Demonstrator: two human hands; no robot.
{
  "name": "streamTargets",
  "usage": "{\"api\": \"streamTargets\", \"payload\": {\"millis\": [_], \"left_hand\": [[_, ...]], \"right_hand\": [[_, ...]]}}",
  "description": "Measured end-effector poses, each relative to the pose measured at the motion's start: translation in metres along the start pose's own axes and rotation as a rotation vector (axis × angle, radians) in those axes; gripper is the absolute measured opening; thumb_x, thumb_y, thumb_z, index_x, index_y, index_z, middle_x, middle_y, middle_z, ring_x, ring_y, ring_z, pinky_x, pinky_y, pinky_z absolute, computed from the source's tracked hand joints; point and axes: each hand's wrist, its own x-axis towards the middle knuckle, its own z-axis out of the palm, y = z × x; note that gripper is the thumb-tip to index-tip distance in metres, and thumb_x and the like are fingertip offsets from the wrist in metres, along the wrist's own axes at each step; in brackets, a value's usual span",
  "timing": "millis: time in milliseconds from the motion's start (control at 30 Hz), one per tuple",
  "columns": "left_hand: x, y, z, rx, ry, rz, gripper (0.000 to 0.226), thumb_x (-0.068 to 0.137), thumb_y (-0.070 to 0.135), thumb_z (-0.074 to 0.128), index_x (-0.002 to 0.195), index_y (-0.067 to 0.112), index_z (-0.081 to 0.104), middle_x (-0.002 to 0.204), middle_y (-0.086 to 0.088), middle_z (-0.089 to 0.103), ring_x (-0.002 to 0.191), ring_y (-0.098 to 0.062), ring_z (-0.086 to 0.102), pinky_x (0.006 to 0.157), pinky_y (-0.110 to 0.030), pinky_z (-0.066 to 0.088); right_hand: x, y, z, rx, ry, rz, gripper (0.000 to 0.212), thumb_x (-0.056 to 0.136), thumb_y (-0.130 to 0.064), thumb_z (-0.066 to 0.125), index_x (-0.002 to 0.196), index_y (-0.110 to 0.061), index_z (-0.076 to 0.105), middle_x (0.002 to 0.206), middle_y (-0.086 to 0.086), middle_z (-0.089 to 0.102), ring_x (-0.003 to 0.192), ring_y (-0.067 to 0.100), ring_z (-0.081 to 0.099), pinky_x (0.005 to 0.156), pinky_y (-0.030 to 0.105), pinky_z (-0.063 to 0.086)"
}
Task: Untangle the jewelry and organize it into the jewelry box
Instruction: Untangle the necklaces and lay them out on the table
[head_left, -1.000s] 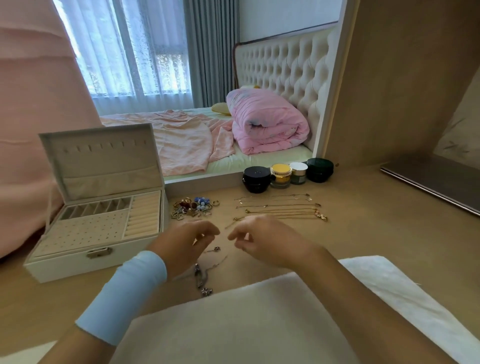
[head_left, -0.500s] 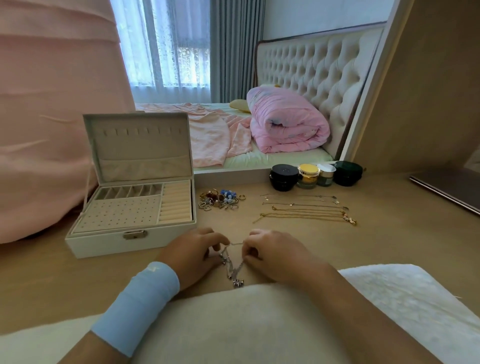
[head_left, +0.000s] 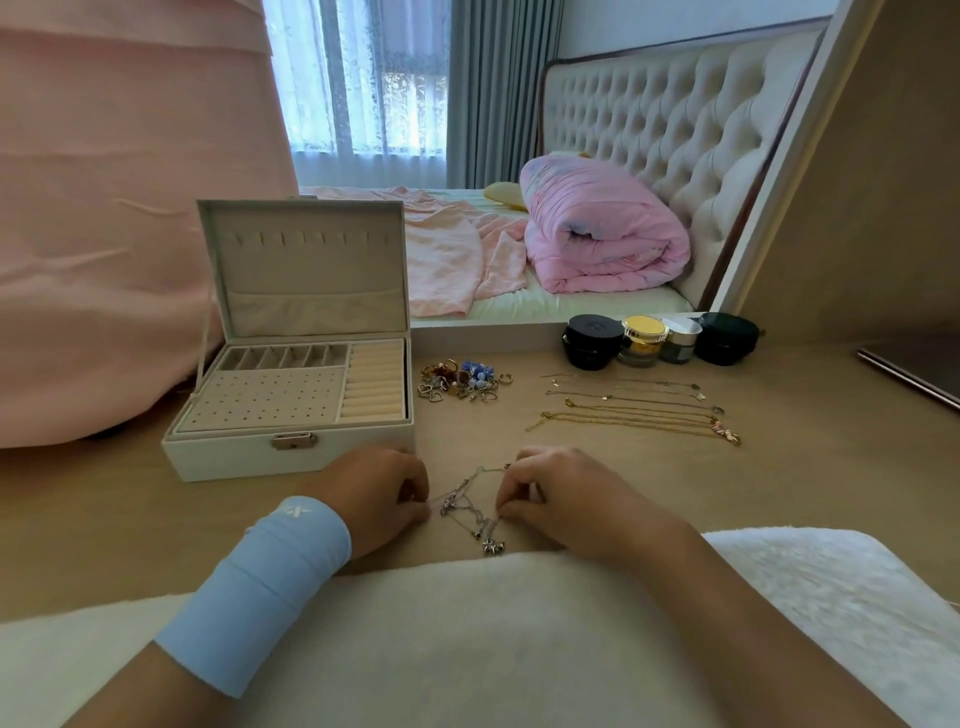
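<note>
Two hands are at work on a wide wooden surface (head_left: 779, 493), so let's size things up. Biggest player is the white jewelry box (head_left: 234, 457), lid up, sitting at the left with its trays showing. Just in front of its near corner is the left hand (head_left: 379, 493), blue wristband on, fingers curled and pinching a strand. Opposite, the right hand (head_left: 561, 493) mirrors it, fingertips nipped onto another strand. Farther back on the right, a row of gold chains (head_left: 634, 410) lies straightened out side by side. They look sorted but not yet boxed. Beside the box waits a little heap of rings and charms (head_left: 460, 382). Smallest of all, and the one that matters, is the knot of silver chains (head_left: 470, 512). It lies on the wood between the two hands, pendants bunched at its near end. My read is that this is the teasing-apart step. To do it well, loosen rather than tug: spread the knot flat and find a free clasp end. Then feed that end back through the loops while the other hand pins the rest.
</note>
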Motion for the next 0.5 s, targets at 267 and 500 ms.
{"api": "streamTargets", "payload": {"millis": [267, 500], "left_hand": [[-0.013, -0.01, 0.0, 0.005, 0.039, -0.016, 0.018, 0.092, 0.033, 0.061, 0.106, 0.029, 0.073, 0.104, 0.008, 0.061, 0.094, -0.011, 0.056, 0.085, -0.021, 0.046], [-0.021, -0.017, 0.005, -0.082, 0.099, -0.071, 0.02, 0.097, 0.027, 0.053, 0.115, 0.025, 0.061, 0.11, 0.002, 0.059, 0.095, -0.015, 0.054, 0.082, -0.023, 0.043]], "right_hand": [[0.01, -0.013, 0.004, -0.101, 0.043, 0.006, 0.014, 0.099, -0.034, 0.058, 0.11, -0.038, 0.065, 0.099, -0.018, 0.056, 0.092, 0.003, 0.054, 0.086, 0.027, 0.051], [0.03, -0.032, 0.005, -0.113, -0.028, -0.02, 0.027, 0.101, -0.035, 0.057, 0.127, -0.036, 0.063, 0.115, -0.012, 0.057, 0.102, 0.008, 0.055, 0.09, 0.027, 0.049]]}}
